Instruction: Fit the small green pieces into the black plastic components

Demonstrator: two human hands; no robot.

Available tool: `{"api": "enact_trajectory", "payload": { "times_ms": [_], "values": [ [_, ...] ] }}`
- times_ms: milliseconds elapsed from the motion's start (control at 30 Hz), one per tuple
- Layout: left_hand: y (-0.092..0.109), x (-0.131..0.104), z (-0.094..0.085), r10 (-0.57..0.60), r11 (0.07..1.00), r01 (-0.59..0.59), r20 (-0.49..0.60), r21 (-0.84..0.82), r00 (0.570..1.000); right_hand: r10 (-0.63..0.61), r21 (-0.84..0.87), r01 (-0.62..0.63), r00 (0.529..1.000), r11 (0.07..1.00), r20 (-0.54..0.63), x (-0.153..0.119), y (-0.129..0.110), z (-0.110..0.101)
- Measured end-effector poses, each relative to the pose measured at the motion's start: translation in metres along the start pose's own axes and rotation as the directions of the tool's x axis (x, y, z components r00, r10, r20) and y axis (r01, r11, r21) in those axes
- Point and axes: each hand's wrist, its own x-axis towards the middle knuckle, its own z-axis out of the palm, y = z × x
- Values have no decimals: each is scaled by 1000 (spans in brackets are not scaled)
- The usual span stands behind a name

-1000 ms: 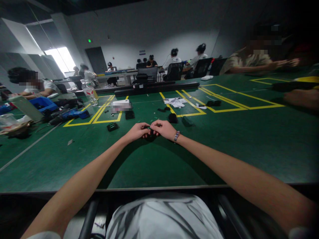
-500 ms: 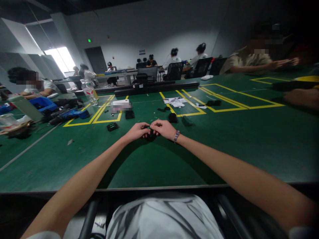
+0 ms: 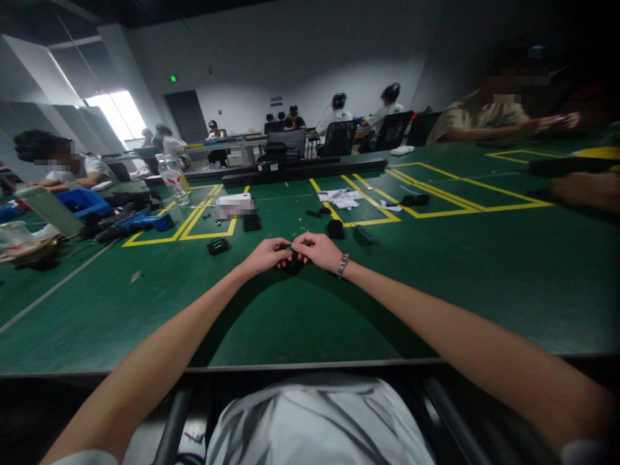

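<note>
Almost no movement is seen since the earlier frame; small dark part (image 3: 292, 264), mostly hidden, is gripped between left hand (image 3: 266, 255) and right hand (image 3: 320, 250) at green table (image 3: 310, 329); left of the part, slotted black block (image 3: 218, 246) is laid; beyond the part, rightward, white papers (image 3: 343, 198) are scattered.

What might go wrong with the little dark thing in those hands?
The small dark thing is pinched between the fingers of the left hand and right hand, so it could slip and drop onto the green table.

The fingers also cover much of it, so a mistake there might be hard to see.

And a black block sits just beyond the right hand, so a careless move could perhaps bump it.
</note>
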Motion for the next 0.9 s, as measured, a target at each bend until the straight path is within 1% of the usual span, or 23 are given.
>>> {"api": "enact_trajectory", "payload": {
  "times_ms": [667, 900],
  "values": [
    [-3, 1, 0, 14, 1000, -14, -6, -2, 1000, 7, 7, -7, 1000, 1000, -3, -2, -6, 0],
    [-2, 1, 0, 9, 1000, -9, -2, 10, 1000, 10, -15, -10, 1000, 1000, -7, -1, -4, 0]
  ]
}}
